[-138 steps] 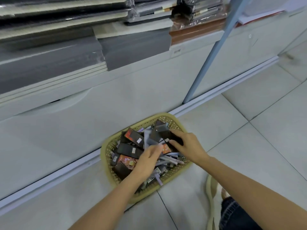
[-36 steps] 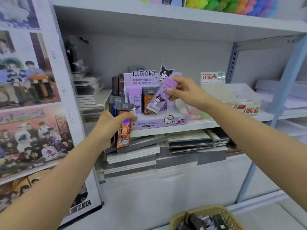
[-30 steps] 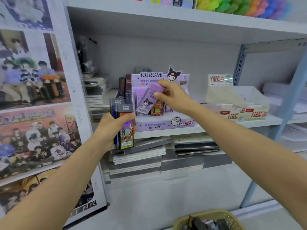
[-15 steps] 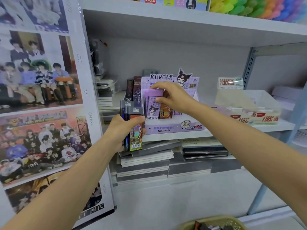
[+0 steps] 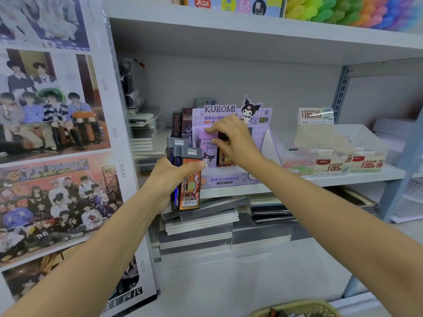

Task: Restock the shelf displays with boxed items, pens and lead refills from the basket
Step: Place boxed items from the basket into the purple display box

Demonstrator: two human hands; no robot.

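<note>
Nearest, low at the near edge, the basket point(image 5: 295, 308) held more dark packs, so the restocking looked far from finished. Farther in, the left hand point(image 5: 169, 179) had its fingers clamped round a few Ultraman boxes point(image 5: 191, 188) that awaited a place. Beyond, the right hand point(image 5: 235, 143) pinched the top of a purple Kuromi box point(image 5: 207, 154), fingers closed on it. The box stood in the left of the Kuromi display point(image 5: 229, 179) on the shelf point(image 5: 332, 180), beside boxes already there.
</note>
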